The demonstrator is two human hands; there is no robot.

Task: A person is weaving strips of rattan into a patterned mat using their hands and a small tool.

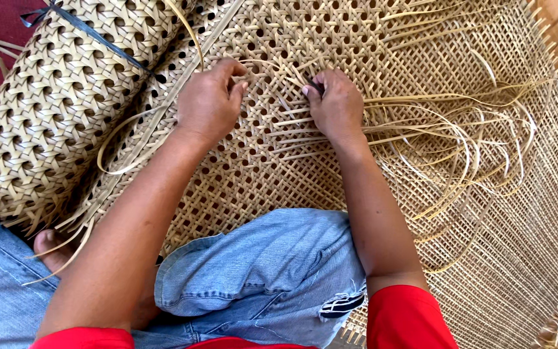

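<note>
On the floor in front of the seated person lies a wide sheet of open-weave cane webbing [421,84], and both hands are at work near its middle. The left hand [209,103] rests knuckles-up on the mesh, its thumb and forefinger pinched together on a thin cane strand [272,64] that arcs across to the other hand. The right hand [337,106] lies just beside it, fingers curled down onto the weave, with a small dark tool [316,86] showing between thumb and forefinger; how firmly it is gripped cannot be told. To the right of that hand a bundle of loose cane strips [479,142] fans out in long loops over the unfinished part of the sheet. At the upper left, a rolled bundle of finished webbing [53,103], tied with a dark strap [92,35], lies touching the edge of the flat sheet. The person's bent knee in blue jeans [259,271] rests on the webbing below the hands, a bare foot [50,249] shows at the lower left, and red sleeves [405,320] edge the bottom.
</note>
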